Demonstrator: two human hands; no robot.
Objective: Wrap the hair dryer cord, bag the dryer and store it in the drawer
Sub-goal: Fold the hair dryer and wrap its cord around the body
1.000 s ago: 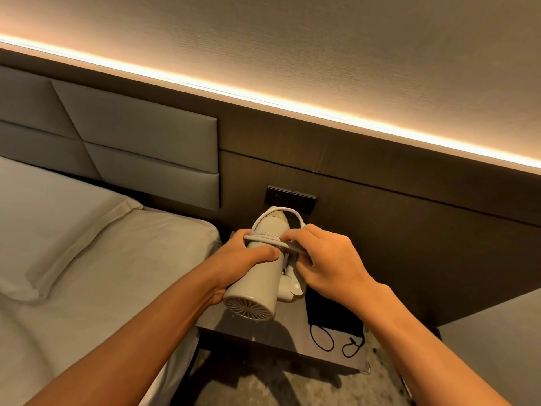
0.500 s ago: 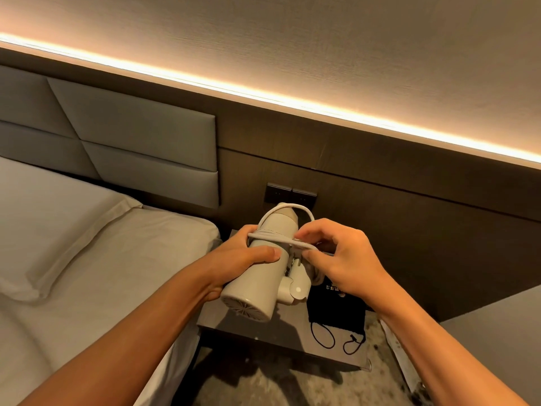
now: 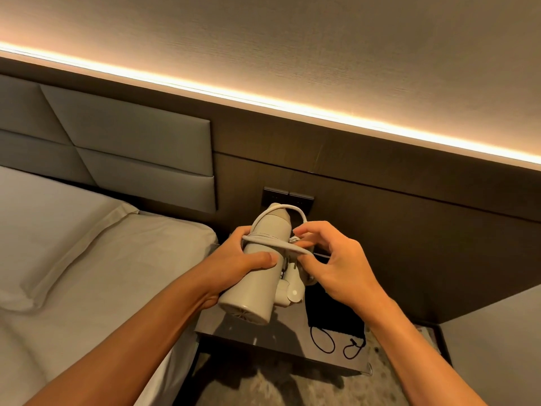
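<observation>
A beige hair dryer (image 3: 257, 276) is held in the air above the nightstand, its rear grille toward me and its nozzle toward the wall. My left hand (image 3: 234, 265) grips the barrel from the left, thumb across the front. The pale cord (image 3: 273, 242) lies wound across the barrel and loops over the nozzle. My right hand (image 3: 336, 265) pinches the cord at the dryer's right side, near the folded handle. A black drawstring bag (image 3: 333, 315) lies flat on the nightstand under my right hand, its string trailing forward.
The dark nightstand (image 3: 234, 332) stands against a dark wood wall panel with a black switch plate (image 3: 288, 197). A bed with a white pillow (image 3: 44, 230) and a grey padded headboard fills the left. Patterned carpet lies in front.
My right hand has shifted right and lifted its fingers while drawing the cord across the barrel. The dryer has tilted a little, and my left hand has kept its grip.
</observation>
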